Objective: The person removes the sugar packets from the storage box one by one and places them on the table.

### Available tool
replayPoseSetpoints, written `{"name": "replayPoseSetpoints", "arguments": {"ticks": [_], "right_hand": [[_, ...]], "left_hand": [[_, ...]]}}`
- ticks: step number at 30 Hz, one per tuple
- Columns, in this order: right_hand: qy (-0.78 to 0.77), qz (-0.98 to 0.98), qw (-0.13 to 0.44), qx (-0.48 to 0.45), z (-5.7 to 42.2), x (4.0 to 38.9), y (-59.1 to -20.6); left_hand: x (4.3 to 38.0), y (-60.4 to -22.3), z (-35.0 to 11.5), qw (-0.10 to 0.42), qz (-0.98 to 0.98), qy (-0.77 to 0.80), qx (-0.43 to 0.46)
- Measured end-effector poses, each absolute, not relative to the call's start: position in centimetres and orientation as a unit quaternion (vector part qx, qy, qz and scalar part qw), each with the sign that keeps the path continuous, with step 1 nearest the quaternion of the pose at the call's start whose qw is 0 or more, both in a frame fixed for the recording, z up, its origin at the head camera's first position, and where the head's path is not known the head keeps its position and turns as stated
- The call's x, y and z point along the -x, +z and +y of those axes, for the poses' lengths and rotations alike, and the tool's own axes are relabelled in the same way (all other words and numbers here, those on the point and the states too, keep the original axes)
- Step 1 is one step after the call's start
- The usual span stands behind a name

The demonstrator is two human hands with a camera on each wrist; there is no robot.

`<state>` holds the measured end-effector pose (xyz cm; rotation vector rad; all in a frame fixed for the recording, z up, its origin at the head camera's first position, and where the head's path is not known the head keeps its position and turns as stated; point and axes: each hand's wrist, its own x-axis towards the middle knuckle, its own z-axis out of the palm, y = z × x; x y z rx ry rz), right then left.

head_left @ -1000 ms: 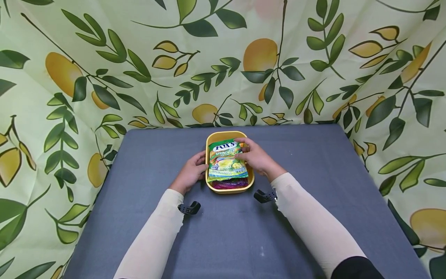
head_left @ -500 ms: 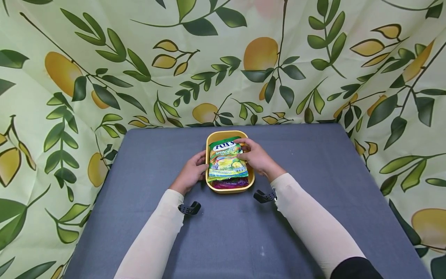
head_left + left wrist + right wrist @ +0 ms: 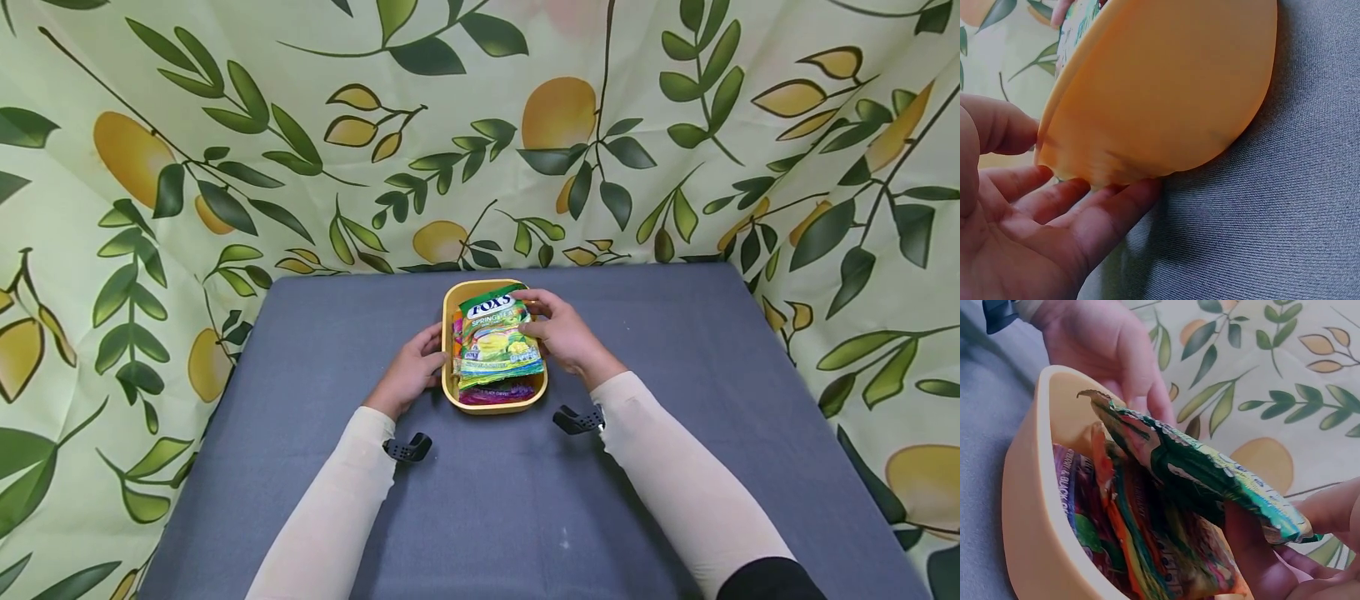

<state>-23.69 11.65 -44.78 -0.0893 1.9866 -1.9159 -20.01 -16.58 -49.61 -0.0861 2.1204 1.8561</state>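
Observation:
A yellow oblong tub [image 3: 450, 292] stands on the grey-blue table, with several candy packets inside. My right hand [image 3: 562, 332] pinches the right edge of a green and yellow Fox's Spring Tea candy packet [image 3: 497, 333]. In the right wrist view the packet [image 3: 1210, 472] is raised and tilted above the others, thumb on one face and fingers on the other. Beneath it lie a purple packet [image 3: 495, 392] and an orange packet [image 3: 1124, 531]. My left hand [image 3: 411, 367] touches the tub's left outer side, fingers fairly straight along the wall and the thumb near the rim.
The table [image 3: 480, 517] has a grey-blue cloth cover. Behind it and at both sides hangs a leaf and fruit patterned cloth [image 3: 465, 167]. Each wrist carries a black strap mount [image 3: 408, 447].
My right hand has lifted the Fox's packet and shifted it slightly up and right, uncovering orange and pink packaging at the tub's left. The left hand stays at the tub's side.

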Motion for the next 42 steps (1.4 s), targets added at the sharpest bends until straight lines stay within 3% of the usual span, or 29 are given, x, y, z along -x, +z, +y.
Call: {"name": "replayPoseSetpoints", "arguments": {"ticks": [15,34,42], "right_hand": [[-0.709,0.689,0.151,0.022,14.6,23.8,-44.0],[-0.733,0.673,0.1,0.012,22.0,23.7,-44.3],[-0.726,0.68,0.106,0.008,24.3,23.8,-44.7]], "left_hand": [[19.9,-49.7,-16.8,0.166,0.741,0.649,0.04],[19.8,-50.1,-16.9,0.165,0.739,0.652,0.045],[19.9,-49.9,-16.7,0.168,0.741,0.648,0.042]]}}
